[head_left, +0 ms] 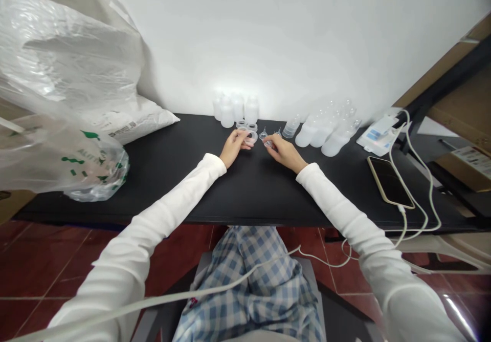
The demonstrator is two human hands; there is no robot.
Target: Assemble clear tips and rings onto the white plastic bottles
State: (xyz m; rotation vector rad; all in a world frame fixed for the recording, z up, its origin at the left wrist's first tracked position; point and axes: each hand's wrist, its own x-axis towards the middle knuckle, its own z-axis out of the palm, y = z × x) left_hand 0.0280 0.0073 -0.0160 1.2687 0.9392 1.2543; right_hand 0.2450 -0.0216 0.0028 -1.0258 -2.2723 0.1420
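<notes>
My left hand (232,148) is closed on a translucent white screw ring (251,137), holding it by the edge just above the black table. My right hand (284,153) pinches a small clear teat (267,143) a short way to the right of the ring; the fingers partly cover it. Just behind the hands lie more rings (241,123) and another clear teat (263,134). Several frosted bottles (227,114) without tops stand by the wall. Behind my right hand is a stack of translucent cups or caps (291,126).
Several bottles with clear domed tops (333,140) stand to the right. A phone (391,182) with a white cable (426,178) lies near a white-and-blue packet (379,134). Large plastic bags (69,60) fill the left end of the table (253,198). Another cable crosses my lap.
</notes>
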